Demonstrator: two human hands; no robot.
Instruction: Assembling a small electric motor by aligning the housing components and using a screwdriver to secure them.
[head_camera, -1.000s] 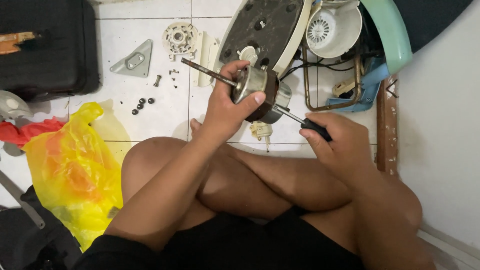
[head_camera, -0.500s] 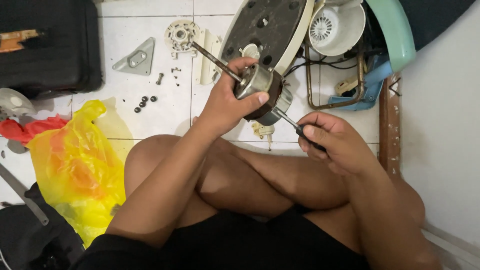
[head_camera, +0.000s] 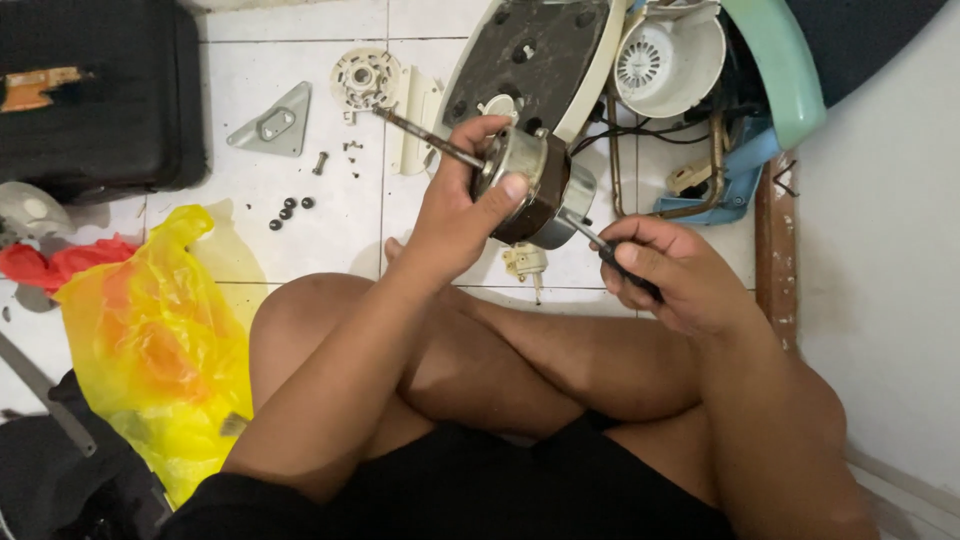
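My left hand (head_camera: 455, 215) grips a round metal fan motor (head_camera: 535, 185) held above the white tiled floor, its long steel shaft (head_camera: 425, 140) pointing up and left. My right hand (head_camera: 670, 270) is closed around the dark handle of a screwdriver (head_camera: 610, 255), whose shank reaches up-left to the motor's lower right side. Both hands hover over my crossed bare legs. The screwdriver's tip is hidden behind the motor housing.
On the tiles lie a grey triangular bracket (head_camera: 272, 125), a round cream plastic part (head_camera: 365, 78), small black screws (head_camera: 288, 210), a fan base (head_camera: 535, 55), a white motor cover (head_camera: 665, 60). A yellow plastic bag (head_camera: 150, 340) lies left, a black case (head_camera: 95, 90) top left.
Both hands rose slightly with the motor. My right hand moved up and left along the screwdriver, closer to the motor.
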